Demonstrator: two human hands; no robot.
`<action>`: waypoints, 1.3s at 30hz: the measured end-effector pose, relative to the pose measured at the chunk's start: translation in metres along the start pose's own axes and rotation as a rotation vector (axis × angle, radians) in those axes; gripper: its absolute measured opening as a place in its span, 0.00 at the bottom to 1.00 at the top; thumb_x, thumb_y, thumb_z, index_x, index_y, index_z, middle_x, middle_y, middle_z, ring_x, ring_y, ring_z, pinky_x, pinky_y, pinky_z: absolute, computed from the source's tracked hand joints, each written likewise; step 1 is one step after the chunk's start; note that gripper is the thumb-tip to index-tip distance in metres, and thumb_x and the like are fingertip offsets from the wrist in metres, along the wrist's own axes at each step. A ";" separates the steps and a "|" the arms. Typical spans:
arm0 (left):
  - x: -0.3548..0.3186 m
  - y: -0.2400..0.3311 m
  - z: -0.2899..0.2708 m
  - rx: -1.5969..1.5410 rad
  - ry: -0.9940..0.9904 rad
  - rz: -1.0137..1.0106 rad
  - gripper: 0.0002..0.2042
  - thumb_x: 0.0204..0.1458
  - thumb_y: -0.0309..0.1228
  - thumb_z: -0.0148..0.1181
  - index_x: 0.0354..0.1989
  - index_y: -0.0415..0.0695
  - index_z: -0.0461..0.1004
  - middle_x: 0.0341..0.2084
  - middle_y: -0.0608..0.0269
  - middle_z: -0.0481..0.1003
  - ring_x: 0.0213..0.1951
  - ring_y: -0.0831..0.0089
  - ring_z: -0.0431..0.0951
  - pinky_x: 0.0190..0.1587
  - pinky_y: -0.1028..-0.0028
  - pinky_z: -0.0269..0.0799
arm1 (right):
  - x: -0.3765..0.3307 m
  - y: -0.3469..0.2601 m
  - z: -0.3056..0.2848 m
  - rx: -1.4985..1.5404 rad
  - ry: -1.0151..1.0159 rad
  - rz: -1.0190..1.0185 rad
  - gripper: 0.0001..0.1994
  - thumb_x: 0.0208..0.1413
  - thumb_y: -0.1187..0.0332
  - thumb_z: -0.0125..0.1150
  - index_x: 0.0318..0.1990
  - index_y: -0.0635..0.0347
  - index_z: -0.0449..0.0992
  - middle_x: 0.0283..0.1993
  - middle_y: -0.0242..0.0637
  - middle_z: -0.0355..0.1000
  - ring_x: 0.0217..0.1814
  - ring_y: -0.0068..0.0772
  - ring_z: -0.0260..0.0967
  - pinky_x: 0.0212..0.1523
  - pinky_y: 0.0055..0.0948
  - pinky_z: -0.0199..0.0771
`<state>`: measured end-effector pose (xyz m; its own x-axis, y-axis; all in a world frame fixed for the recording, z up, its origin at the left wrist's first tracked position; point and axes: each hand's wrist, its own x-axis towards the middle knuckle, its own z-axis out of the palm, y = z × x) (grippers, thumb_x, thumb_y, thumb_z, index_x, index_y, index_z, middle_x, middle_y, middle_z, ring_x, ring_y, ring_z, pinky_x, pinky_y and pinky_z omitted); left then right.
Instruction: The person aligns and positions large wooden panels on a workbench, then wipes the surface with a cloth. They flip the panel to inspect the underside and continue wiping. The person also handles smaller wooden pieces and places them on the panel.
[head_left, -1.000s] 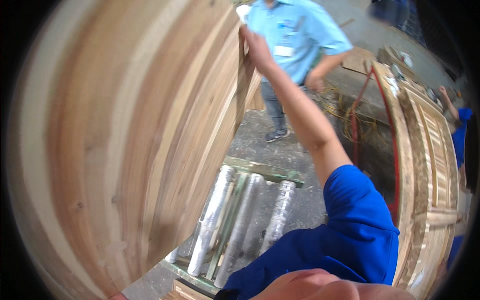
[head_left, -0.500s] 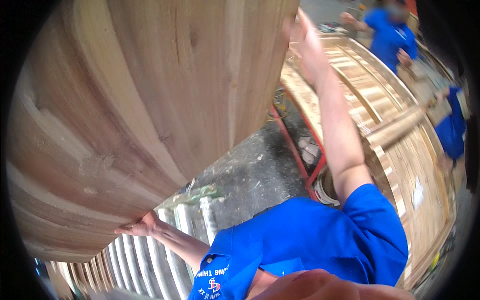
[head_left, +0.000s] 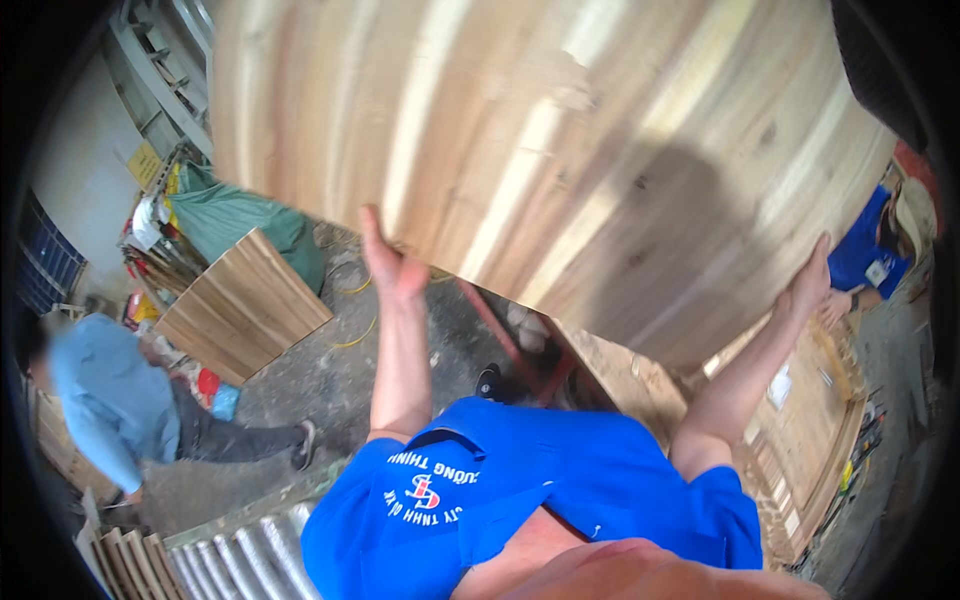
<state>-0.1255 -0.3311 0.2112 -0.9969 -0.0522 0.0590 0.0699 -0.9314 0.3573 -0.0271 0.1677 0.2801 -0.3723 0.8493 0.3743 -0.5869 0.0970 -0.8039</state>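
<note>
A large wooden panel (head_left: 480,150), made of light and dark strips glued side by side, is lifted up in front of me and fills the upper part of the view. My left hand (head_left: 396,270) grips its lower edge, with part of the fingers hidden by the board. On the right, my right hand (head_left: 808,288) is closed round the panel's lower right edge, some fingers out of sight. Below the panel lies a big wooden frame piece (head_left: 800,440) on a stand with red legs (head_left: 500,325).
Another strip-wood board (head_left: 245,308) stands at the left beside a green sack (head_left: 250,225). A person in a light blue shirt (head_left: 110,390) is at the far left; one in blue (head_left: 865,245) is at the right. Metal rollers (head_left: 240,565) and stacked boards (head_left: 130,562) are lower left.
The panel has swung from the left toward the right, and the view has turned with it. My right hand, blurred by the panel's edge before, now grips the lower right edge.
</note>
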 end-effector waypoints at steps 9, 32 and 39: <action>0.182 -0.110 0.003 -0.029 0.122 -0.453 0.30 0.47 0.46 0.64 0.55 0.46 0.63 0.47 0.58 0.70 0.49 0.62 0.73 0.53 0.57 0.69 | 0.059 0.036 0.002 -0.249 0.069 0.118 0.25 0.55 0.58 0.61 0.50 0.74 0.70 0.50 0.46 0.71 0.49 0.37 0.71 0.48 0.32 0.73; 0.302 -0.198 -0.026 0.623 0.303 0.028 0.39 0.54 0.37 0.54 0.65 0.28 0.38 0.65 0.41 0.45 0.66 0.56 0.48 0.65 0.68 0.45 | 0.120 0.109 0.032 -0.376 -0.248 0.040 0.27 0.58 0.72 0.50 0.65 0.62 0.53 0.66 0.43 0.54 0.63 0.36 0.57 0.60 0.30 0.60; 0.311 -0.204 -0.038 0.748 0.471 -0.013 0.38 0.54 0.35 0.54 0.65 0.28 0.40 0.65 0.42 0.48 0.66 0.59 0.51 0.65 0.69 0.47 | 0.119 0.156 0.020 -0.403 -0.250 0.022 0.28 0.56 0.75 0.50 0.65 0.64 0.54 0.66 0.44 0.55 0.64 0.38 0.56 0.62 0.32 0.58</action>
<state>-0.4508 -0.1710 0.1213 -0.8977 -0.3399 -0.2803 -0.1002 -0.4621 0.8812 -0.1775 0.2735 0.2086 -0.5722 0.7075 0.4149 -0.2696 0.3155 -0.9098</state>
